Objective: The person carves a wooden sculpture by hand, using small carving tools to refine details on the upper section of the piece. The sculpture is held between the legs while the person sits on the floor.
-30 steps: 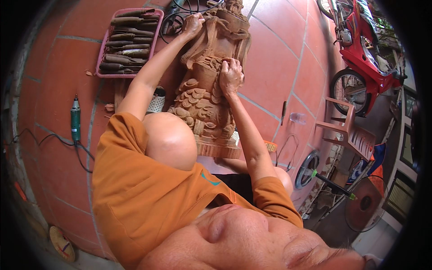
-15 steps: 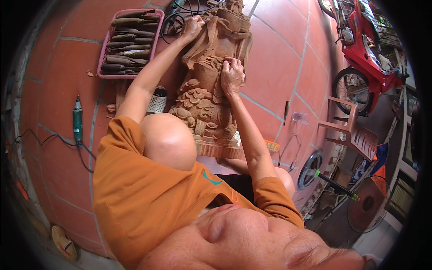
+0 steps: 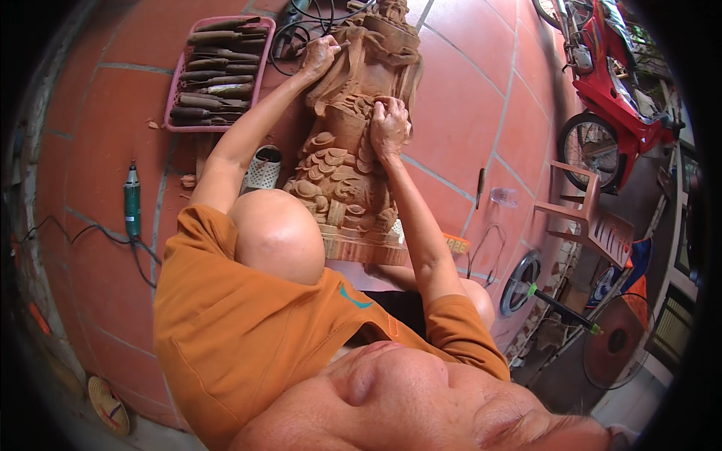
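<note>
A carved brown wooden statue [image 3: 347,161] with deep relief lies lengthwise in front of me, its flat base near my knees. Close to the statue's far left side, my left hand [image 3: 322,57] is closed in a pinch. Whatever is between those fingertips is too small to make out. Midway along the right side, my right hand [image 3: 389,128] rests on the statue with its fingers curled over the carved surface. Its palm and thumb are mostly hidden.
Left of the statue stands a pink basket [image 3: 174,96] of several chisels. A green rotary tool [image 3: 132,201] with a cord lies farther left. A perforated white container [image 3: 262,171] is beside my knee. Rightward are an orange power strip [image 3: 456,243], plastic chair [image 3: 577,210] and red motorbike [image 3: 628,113].
My left hand has shifted slightly down and left along the statue's side, its wrist turning a little. My right hand stays in nearly the same spot on the statue.
</note>
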Demonstrator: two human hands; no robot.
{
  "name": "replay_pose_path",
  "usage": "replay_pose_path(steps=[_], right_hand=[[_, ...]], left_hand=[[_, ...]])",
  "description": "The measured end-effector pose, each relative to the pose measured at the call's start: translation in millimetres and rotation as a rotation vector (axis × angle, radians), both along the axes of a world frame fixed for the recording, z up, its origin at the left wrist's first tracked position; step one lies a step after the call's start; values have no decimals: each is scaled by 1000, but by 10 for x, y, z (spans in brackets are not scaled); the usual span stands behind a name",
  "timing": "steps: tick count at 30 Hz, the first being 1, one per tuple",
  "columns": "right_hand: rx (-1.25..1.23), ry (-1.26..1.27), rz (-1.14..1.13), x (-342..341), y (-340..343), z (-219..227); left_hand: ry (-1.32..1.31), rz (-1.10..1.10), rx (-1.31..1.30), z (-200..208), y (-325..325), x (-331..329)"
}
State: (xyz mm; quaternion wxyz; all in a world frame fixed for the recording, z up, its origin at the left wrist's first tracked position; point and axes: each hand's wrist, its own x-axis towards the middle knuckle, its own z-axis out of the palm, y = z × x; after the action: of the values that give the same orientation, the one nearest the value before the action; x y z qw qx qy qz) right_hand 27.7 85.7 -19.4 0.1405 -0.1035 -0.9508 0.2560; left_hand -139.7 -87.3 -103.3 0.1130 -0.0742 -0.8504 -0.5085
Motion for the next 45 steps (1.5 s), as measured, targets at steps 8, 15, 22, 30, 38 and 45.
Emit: replay_pose_path(steps=[8, 15, 22, 30, 38, 45], right_hand=[[-11, 11, 11, 5, 4, 20], [-19, -6, -4, 22, 4, 30], [-27, 14, 14, 11, 0, 33], [-32, 18, 12, -4, -20, 45], [-19, 6, 9, 9, -1, 9], [-14, 10, 17, -10, 33, 0]], left_hand=[[125, 100, -116, -90, 41, -273], [186, 22, -142, -29, 85, 72], [177, 41, -193, 46, -13, -132], [177, 69, -209, -11, 38, -246], [272, -63, -109, 163, -38, 251], [227, -25, -361, 252, -63, 134]])
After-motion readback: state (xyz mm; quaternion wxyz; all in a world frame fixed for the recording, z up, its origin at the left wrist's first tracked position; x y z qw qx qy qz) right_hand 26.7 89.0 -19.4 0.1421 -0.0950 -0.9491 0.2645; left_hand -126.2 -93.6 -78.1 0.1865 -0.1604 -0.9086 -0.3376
